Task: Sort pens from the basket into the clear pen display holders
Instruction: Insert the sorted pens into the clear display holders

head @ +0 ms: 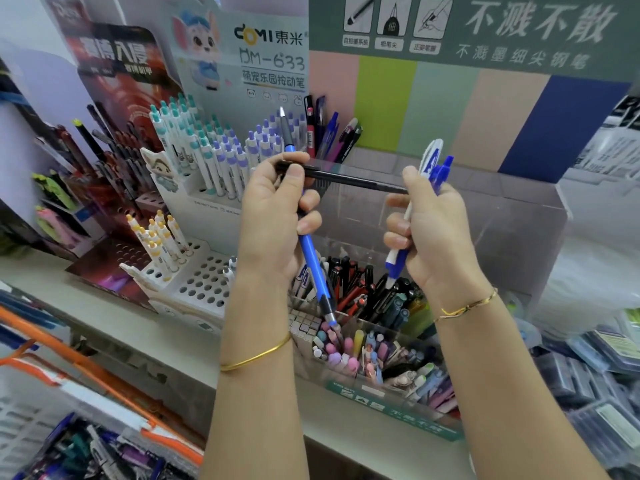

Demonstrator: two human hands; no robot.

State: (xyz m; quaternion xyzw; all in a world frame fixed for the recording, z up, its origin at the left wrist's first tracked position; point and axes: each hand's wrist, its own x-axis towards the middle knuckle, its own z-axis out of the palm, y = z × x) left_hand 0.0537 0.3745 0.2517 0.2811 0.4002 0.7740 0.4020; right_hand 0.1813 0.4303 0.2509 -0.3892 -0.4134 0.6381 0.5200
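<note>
— What does the stock stand on?

— A pale table (104, 317) in a stationery shop, backed by printed display cards (242, 57) and a board of pastel colour panels.

— And the containers?

— At the lower left is an orange-rimmed basket (86, 368) with loose pens lying in it. On the table, a white stand (204, 282) full of round holes carries upright white pens with teal, lilac and yellow caps; many of its front holes are bare. To its right is the clear holder (512, 237), stepped in tiers: pastel pens in the front compartments, black and red ones in the row behind.

— Where are the hands?

— Both are raised above the clear holder. The left hand (277, 216) has its grip closed round a blue pen (313, 265) held nearly upright, tip down, and its thumb pins one end of a black pen (346, 178) lying crosswise. The far end of that pen reaches the right hand (436, 230); whether it is pinched there I cannot tell. The right grip is clamped on a few blue-and-white pens (434, 168).
</note>
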